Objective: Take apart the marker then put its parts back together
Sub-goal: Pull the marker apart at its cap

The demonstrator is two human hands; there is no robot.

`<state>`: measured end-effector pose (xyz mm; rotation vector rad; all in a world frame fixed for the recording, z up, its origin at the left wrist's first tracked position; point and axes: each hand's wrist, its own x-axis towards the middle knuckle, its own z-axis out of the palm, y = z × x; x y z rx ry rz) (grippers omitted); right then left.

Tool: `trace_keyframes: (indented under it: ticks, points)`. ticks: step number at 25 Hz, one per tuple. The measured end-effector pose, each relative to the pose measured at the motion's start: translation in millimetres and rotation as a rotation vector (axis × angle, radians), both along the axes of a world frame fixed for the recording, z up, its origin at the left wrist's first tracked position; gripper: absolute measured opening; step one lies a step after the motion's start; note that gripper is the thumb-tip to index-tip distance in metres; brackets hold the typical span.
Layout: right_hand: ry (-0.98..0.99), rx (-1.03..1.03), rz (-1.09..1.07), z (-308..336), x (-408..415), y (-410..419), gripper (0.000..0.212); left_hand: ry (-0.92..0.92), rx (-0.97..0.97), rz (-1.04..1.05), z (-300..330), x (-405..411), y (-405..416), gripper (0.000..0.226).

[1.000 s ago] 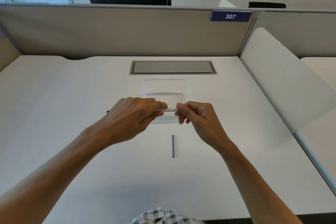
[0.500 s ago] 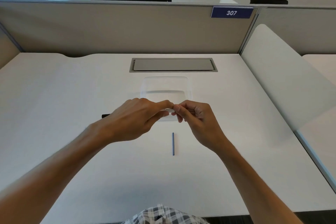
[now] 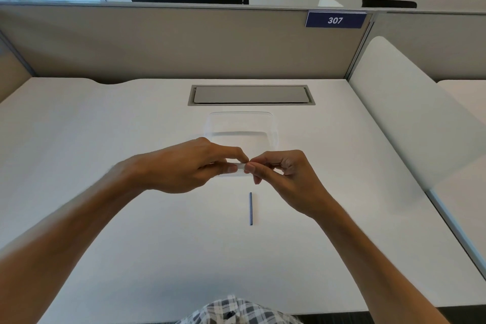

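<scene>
A white marker body [image 3: 240, 166] is held level above the white desk [image 3: 131, 218]; only a short stretch of it shows between my fingers. My left hand [image 3: 194, 166] wraps most of the barrel. My right hand [image 3: 278, 173] pinches its right end with thumb and forefinger, the fingertips of both hands almost touching. A thin blue ink rod [image 3: 251, 208] lies by itself on the desk just below the hands, pointing away from me. What the right fingers pinch is hidden.
A clear plastic tray [image 3: 273, 126] sits on the desk right behind the hands. Beyond it is a grey cable hatch [image 3: 251, 95], then the beige partition [image 3: 157, 42] with a "307" sign [image 3: 335, 20]. A white side divider [image 3: 407, 113] stands at the right.
My hands have drawn closer together, so less of the white barrel shows between them. The dark tip that stuck out left of my left hand is hidden now. The blue rod has not moved.
</scene>
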<state>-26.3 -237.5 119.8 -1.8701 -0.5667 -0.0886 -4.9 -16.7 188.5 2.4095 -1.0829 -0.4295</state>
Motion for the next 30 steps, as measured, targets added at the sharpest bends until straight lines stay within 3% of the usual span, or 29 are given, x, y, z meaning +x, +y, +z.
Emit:
trace_keyframes:
  ticks: [4,8,13,25,30]
  points:
    - [-0.027,-0.034,0.015,5.1,0.6,-1.5,0.016,0.034,0.018,-0.014,3.0,-0.7,1.9,0.025]
    - [0.037,-0.036,-0.022,5.3,0.7,2.4,0.019,-0.081,0.081,0.028,0.3,-1.1,1.7,0.025]
    - [0.198,-0.009,-0.016,-1.7,3.1,7.8,0.048,-0.151,0.131,0.049,-5.7,-3.6,-0.9,0.026]
    - [0.159,-0.027,0.005,-3.8,-1.6,16.1,0.040,-0.312,0.121,0.121,-13.1,-5.7,-2.3,0.039]
    - [0.067,-0.093,-0.029,-1.0,-6.0,19.6,0.038,-0.250,0.084,0.113,-6.9,-6.3,-1.9,0.031]
